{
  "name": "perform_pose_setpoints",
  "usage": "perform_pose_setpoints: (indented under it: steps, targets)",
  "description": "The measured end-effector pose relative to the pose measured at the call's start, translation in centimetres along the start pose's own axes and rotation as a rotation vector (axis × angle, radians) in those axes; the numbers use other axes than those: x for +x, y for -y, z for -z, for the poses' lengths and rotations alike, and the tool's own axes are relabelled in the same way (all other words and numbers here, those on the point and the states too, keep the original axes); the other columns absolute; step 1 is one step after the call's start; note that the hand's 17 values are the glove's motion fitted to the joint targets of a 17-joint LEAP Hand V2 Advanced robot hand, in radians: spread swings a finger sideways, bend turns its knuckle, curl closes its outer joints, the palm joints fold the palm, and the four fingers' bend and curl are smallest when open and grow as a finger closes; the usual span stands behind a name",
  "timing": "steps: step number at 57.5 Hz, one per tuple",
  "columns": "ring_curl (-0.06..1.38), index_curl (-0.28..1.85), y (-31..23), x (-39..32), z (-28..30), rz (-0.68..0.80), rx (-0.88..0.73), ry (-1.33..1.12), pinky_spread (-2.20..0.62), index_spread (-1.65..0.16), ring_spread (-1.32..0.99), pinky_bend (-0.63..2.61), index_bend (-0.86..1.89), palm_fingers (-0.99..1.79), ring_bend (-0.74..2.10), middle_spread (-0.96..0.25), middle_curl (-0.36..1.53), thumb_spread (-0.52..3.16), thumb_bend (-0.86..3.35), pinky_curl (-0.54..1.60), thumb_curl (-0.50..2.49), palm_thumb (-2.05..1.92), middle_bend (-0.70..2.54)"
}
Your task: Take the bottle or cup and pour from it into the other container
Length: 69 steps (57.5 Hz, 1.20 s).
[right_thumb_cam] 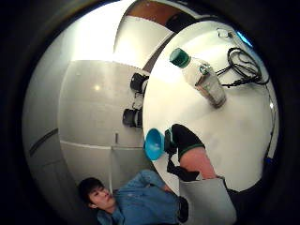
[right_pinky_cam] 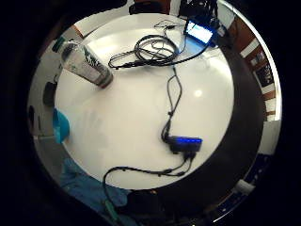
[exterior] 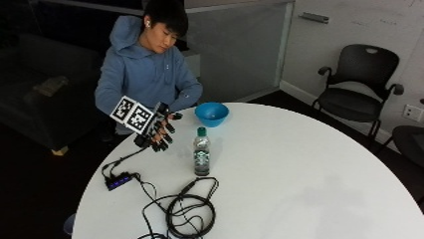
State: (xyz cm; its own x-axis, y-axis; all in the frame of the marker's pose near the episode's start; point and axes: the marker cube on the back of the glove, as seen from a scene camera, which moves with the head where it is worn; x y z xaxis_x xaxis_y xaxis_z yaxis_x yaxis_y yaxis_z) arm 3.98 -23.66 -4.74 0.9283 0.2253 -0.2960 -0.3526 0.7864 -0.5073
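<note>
Two task items sit upright on the counter (exterior: pixel 298 164): capped bottle (exterior: pixel 201 158) w/ blue bowl (exterior: pixel 212 114) just behind, apart, so pouring should need only a short carry. Gloved right hand (exterior: pixel 159 133) hovers beside the bottle, fingers relaxed, holding nothing.

- The bottle (exterior: pixel 201 152) is clear plastic with a green screw cap, still on, and a dark label with a round green logo around its lower body. It stands upright on the round white table (exterior: pixel 298 169), near the edge where the person sits, apart from the bowl.
- The bowl (exterior: pixel 212 114) is a small, bright blue, round open container. It sits upright on the table close to the rim, just in front of the person, beyond the bottle.
</note>
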Motion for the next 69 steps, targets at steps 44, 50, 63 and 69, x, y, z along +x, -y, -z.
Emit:
perform_pose_setpoints:
  steps: [44, 50, 63, 69]
  targets:
    - [0.32, 0.22, 4.7, 2.7, -8.0, -0.014, -0.012, 0.297, 0.28, -0.25, 0.19, 0.6, 0.13, 0.07, 0.56, 0.12, 0.32, 0.94, -0.03, 0.28, 0.44, 0.64, 0.2]
    - [0.32, 0.22, 5.3, 2.6, -9.2, -0.005, 0.008, 0.346, 0.28, -0.25, 0.19, 0.6, 0.12, 0.07, 0.57, 0.12, 0.33, 0.93, -0.03, 0.28, 0.43, 0.64, 0.2]
    - [0.32, 0.18, 8.1, 1.5, -11.3, 0.022, 0.1, 0.585, 0.29, -0.28, 0.19, 0.7, 0.07, 0.1, 0.62, 0.13, 0.33, 0.89, -0.02, 0.3, 0.43, 0.7, 0.19]
    - [0.33, 0.15, 9.2, 1.1, -12.6, 0.027, 0.157, 0.663, 0.3, -0.29, 0.2, 0.81, 0.06, 0.09, 0.65, 0.14, 0.33, 0.87, -0.02, 0.33, 0.43, 0.72, 0.2]
